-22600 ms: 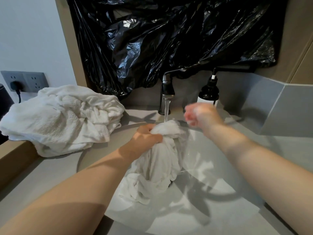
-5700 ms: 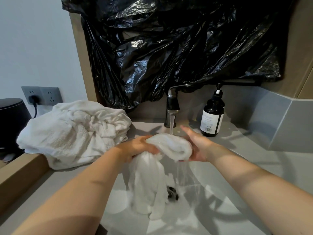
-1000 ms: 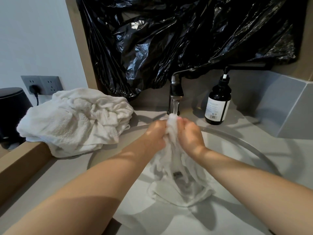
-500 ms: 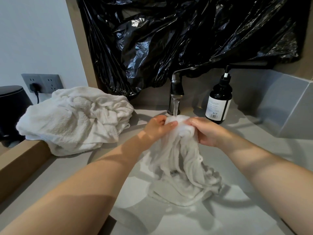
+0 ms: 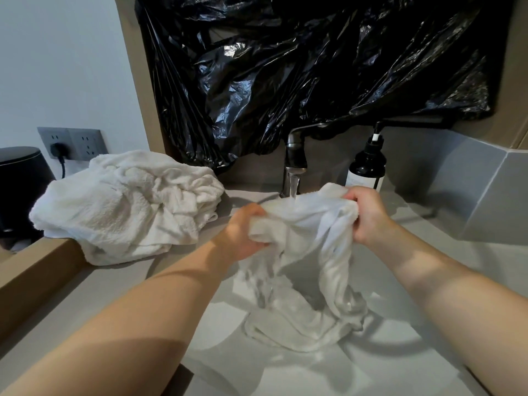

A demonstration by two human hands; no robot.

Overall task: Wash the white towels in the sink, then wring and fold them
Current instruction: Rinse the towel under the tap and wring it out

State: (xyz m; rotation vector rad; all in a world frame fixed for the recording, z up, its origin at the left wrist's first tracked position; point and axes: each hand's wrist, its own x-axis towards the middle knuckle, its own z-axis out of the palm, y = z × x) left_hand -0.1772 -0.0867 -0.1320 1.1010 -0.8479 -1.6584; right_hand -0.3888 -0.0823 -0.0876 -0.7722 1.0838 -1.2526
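Head view. I am at the washing step. Under the tap (image 5: pixel 295 158), my left hand (image 5: pixel 243 232) and right hand (image 5: pixel 368 218) hold one white towel (image 5: pixel 308 224) up in the running water (image 5: pixel 294 185). The fingers (image 5: pixel 354 195) of each hand are curled tight round a bunched end of the cloth, the left just left of the stream and the right just right of it. The stretch between them lies spread under the flow. The rest of the towel hangs down below the tap and trails onto the floor of the sink (image 5: pixel 414 352), wet and heavy by the look of it.

Next, I judge, I should rub the two gripped ends together under the stream, then gather the trailing part up before any wringing. That calls for a firm hold, since soaked cloth slips and drags.

Left of the tap, on the counter (image 5: pixel 85 295), lies a pile (image 5: pixel 128 204) of more white towels. They look dry and unfolded, so most of the task is ahead. Farther left are a wall socket (image 5: pixel 71 141) with a plug in it and a black bin (image 5: pixel 20 181). Just right of the tap stands a dark pump bottle (image 5: pixel 367 164), close behind my right hand, where a wide elbow could knock it. Above the tap hangs a black plastic sheet (image 5: pixel 314 67). Nothing blocks the sink itself.
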